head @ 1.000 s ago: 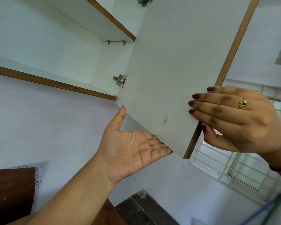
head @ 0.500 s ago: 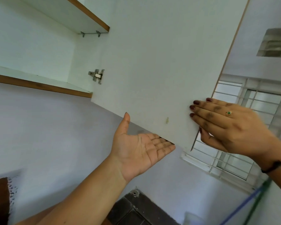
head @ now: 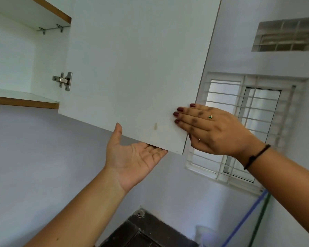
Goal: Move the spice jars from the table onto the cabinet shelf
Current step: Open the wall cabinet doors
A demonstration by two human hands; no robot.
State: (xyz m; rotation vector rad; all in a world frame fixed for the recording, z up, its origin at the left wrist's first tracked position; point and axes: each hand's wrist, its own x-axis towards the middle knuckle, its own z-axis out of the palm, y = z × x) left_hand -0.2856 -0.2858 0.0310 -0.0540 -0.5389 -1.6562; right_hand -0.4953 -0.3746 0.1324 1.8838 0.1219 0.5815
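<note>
A domestic room is indicated: wall cabinet (head: pixel 12 59) with hinged door (head: pixel 132 59) mounted on painted wall (head: pixel 34 157); barred window (head: pixel 248 131) and vent opening (head: pixel 284 36) noted alongside

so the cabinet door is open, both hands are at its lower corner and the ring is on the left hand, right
Not quite: the ring is on the right hand, not the left hand, as the head view shows. The rest holds: the cabinet door is open and both hands are at its lower corner.
</note>
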